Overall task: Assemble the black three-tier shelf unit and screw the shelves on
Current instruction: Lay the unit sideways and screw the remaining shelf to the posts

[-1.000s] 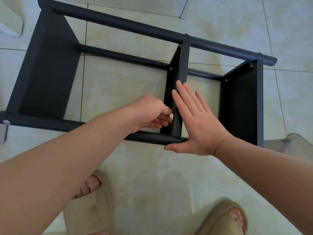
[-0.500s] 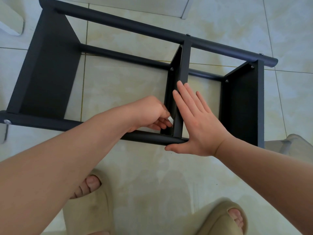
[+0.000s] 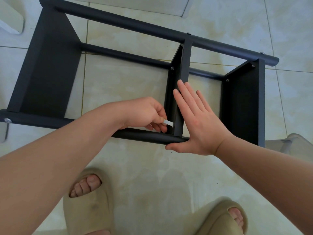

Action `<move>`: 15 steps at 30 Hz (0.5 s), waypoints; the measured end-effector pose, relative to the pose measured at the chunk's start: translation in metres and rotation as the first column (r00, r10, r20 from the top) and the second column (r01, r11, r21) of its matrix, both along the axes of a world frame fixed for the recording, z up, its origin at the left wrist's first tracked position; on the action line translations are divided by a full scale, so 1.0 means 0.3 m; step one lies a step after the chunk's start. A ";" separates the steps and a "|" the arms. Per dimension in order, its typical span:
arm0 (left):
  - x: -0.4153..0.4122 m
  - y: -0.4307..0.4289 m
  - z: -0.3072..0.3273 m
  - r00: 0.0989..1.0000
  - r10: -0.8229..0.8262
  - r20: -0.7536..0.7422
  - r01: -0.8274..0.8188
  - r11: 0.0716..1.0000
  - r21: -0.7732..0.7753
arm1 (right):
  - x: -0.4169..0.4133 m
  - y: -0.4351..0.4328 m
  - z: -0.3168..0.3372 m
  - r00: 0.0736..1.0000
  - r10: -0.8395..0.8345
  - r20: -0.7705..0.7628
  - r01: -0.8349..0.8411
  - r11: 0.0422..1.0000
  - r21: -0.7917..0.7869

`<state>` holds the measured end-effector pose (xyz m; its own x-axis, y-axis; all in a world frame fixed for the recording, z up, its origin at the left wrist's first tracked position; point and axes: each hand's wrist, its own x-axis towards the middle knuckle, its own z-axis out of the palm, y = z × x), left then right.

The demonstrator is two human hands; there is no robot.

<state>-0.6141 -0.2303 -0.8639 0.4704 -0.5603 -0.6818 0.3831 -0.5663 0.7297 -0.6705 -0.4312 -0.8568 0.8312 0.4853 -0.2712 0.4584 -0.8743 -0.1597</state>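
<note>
The black shelf unit [image 3: 152, 29] lies on its side on a pale tiled floor [image 3: 128, 82], filling the upper half of the frame, with its three shelves standing on edge between the poles. The right hand [image 3: 198, 119] is flat with straight fingers, pressed against the middle shelf [image 3: 184, 65], its thumb at the near pole [image 3: 144, 135]. The left hand [image 3: 144, 114] pinches a small silver tool [image 3: 168, 122] low down on the left side of that shelf; its tip is hidden. The left forearm crosses over the near pole and covers part of it. Screw heads [image 3: 227, 80] show on the middle and right shelves. Two beige slippers [image 3: 88, 206] are at the bottom, and a white object [image 3: 10, 19] sits at the upper left.
</note>
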 end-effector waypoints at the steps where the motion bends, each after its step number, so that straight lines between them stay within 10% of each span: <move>1: -0.001 0.002 0.000 1.000 -0.014 0.004 0.014 1.000 0.004 | 0.000 0.000 0.000 1.000 -0.001 0.000 0.001 1.000 0.000; 15: -0.006 0.008 0.004 0.964 -0.249 0.091 0.238 0.965 0.114 | -0.001 -0.001 0.001 1.000 -0.008 0.005 0.008 1.000 0.020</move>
<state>-0.6159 -0.2279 -0.8627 0.3995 -0.5977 -0.6951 0.1495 -0.7056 0.6926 -0.6709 -0.4316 -0.8566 0.8363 0.4843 -0.2573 0.4524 -0.8744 -0.1752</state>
